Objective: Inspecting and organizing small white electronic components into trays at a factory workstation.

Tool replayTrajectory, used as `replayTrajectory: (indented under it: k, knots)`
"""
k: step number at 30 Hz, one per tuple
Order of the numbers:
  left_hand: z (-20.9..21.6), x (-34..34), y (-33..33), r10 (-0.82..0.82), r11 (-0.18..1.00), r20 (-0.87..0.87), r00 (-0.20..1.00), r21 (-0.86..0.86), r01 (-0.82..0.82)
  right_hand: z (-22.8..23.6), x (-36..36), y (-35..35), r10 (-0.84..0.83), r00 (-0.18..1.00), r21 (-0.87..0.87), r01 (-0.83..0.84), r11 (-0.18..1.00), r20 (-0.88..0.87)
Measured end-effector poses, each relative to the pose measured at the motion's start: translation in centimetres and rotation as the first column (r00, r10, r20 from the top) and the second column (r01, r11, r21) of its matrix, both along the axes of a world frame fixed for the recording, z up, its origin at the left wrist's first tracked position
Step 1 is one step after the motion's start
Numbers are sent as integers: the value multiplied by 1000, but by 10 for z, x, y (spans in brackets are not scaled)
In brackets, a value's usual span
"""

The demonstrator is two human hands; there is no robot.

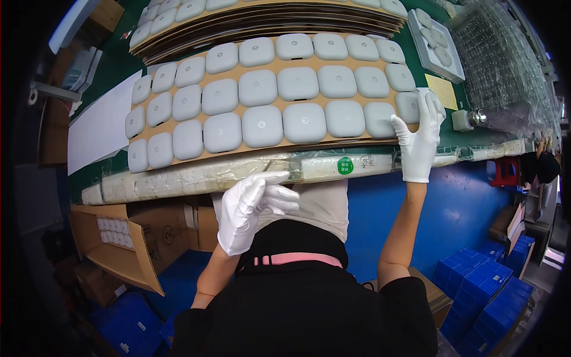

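Observation:
Flat, pale grey rounded-square plastic casings (260, 87) lie in three rows on a brown cardboard sheet (196, 134). My right hand (419, 140), in a white glove, reaches over the right end of the nearest row. Its thumb is spread from the fingers, beside the last casing (407, 107); the outer fingers are partly hidden, and whether they touch a casing I cannot tell. My left hand (250, 205), also gloved in white, hovers in front of my body below the table's taped edge (238, 174). Its fingers stretch to the right with nothing visible in them.
Behind stands a stack of cardboard sheets (273, 27) bearing more casings. At right are a white tray (455, 74), a yellow pad (441, 91), a small metal-topped bottle (470, 119) and bubble wrap (505, 65). An open carton (148, 238) sits lower left; blue crates (476, 285) stand lower right.

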State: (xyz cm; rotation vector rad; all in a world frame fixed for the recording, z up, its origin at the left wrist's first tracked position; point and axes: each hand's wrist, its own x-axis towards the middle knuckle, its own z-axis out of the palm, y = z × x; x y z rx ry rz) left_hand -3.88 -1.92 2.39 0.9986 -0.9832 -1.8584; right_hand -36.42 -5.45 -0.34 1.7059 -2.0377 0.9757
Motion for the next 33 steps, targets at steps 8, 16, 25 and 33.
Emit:
replayTrajectory:
  k: [8, 16, 25, 33]
  knots:
    - [-4, 2, 1, 0, 1000, 3, 1000, 25, 0, 5, 7, 15, 83, 995, 161, -90, 983, 49]
    - [-1, -1, -1, -10, 999, -6, 1000, 53, 10, 3, 5, 8, 218, 975, 138, -210, 968, -41]
    - [-4, -6, 0, -134, 984, 22, 991, 119, 130, 18, 55, -3, 440, 896, 225, -417, 880, -58]
    - [-12, -14, -7, -153, 981, 44, 987, 125, 146, 22, 53, 8, 437, 888, 179, -411, 894, -142]
